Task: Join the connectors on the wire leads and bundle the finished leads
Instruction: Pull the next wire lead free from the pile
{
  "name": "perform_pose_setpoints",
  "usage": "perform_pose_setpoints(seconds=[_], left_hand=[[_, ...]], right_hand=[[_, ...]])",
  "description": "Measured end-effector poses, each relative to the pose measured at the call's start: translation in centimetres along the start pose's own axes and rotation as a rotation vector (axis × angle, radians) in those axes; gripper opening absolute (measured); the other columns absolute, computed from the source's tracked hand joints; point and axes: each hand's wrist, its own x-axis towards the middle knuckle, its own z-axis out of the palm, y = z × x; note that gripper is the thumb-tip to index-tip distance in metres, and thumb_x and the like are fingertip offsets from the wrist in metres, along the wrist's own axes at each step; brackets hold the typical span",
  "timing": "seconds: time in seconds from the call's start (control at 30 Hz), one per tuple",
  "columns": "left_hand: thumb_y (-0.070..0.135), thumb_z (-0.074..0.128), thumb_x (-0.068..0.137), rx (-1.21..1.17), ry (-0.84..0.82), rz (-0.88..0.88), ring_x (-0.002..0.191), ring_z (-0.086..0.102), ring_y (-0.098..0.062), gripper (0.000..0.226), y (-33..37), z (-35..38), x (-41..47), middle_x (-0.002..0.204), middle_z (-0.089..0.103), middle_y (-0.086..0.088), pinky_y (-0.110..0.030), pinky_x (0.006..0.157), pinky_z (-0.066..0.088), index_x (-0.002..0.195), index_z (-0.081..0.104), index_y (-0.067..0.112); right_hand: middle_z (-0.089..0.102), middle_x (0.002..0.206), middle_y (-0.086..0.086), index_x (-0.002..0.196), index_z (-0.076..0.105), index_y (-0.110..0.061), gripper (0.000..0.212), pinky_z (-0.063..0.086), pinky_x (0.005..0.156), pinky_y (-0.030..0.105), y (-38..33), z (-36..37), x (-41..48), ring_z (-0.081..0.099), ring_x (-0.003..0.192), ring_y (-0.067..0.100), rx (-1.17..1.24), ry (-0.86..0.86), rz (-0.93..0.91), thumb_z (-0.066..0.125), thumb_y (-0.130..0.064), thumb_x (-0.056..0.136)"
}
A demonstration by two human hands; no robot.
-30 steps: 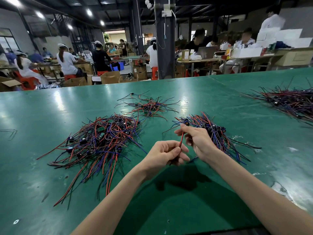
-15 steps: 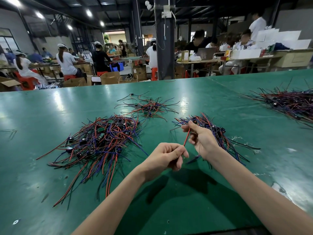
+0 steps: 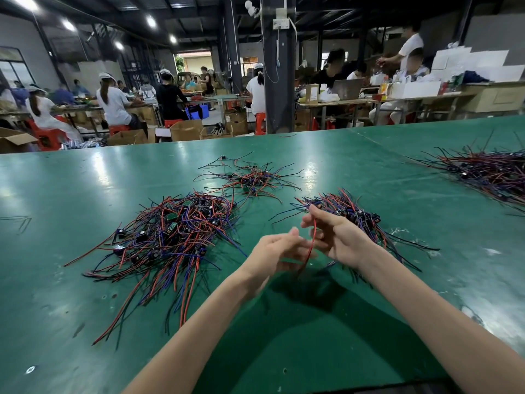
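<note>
Head view: right hand [image 3: 343,240] grip pinches upper end of red lead [image 3: 305,262]; lead hangs down toward table [image 3: 85,194], right of large wire pile [image 3: 170,234]. Left hand [image 3: 270,251], between large wire pile and red lead, fingers loosely extended, blurred; contact with lead cannot be told. Second pile [image 3: 358,213] right of large wire pile, just behind right hand; small pile [image 3: 252,179] beyond it; fourth pile [image 3: 488,172] far right.

Ceiling lamps [image 3: 68,24] give bright, even light and lay pale glare streaks on the table [image 3: 71,280]. A soft shadow lies below the left hand [image 3: 274,251], which is motion-blurred; straight lines bow toward the wide-angle edges.
</note>
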Motion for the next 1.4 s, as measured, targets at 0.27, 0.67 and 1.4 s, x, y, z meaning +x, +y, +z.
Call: perform_pose_setpoints(seconds=[0.27,0.67,1.4], left_hand=[[0.038,0.052,0.093,-0.047,0.225,0.009,0.069,0.056,-0.01,0.026,-0.2,-0.8,0.6,0.069,0.063,0.007,-0.022,0.067,0.045,0.083,0.066,0.019],[0.015,0.059,0.09,-0.168,0.274,0.131,0.057,0.059,-0.011,0.014,-0.2,-1.3,0.9,0.077,0.064,-0.007,-0.02,0.057,0.051,0.079,0.062,0.009],[0.001,0.066,0.085,0.036,0.354,0.142,0.064,0.053,-0.007,0.013,0.2,-2.3,0.8,0.071,0.063,0.0,-0.017,0.062,0.042,0.079,0.065,0.013]], right_hand=[[0.066,0.066,-0.002,0.068,0.072,-0.017,0.031,0.028,0.046,0.013,0.3,0.8,-1.2,0.039,0.041,-0.001,-0.268,-0.306,0.087,0.057,-0.04,0.083],[0.065,0.063,0.002,0.101,0.067,0.004,0.042,0.016,0.036,0.014,1.3,1.8,-1.7,0.029,0.037,0.001,-0.444,-0.332,0.082,0.065,-0.032,0.08],[0.064,0.058,0.002,0.073,0.068,-0.01,0.014,0.019,0.037,0.013,1.8,2.5,-1.4,0.026,0.038,0.005,-0.548,-0.079,-0.188,0.065,-0.006,0.086]])
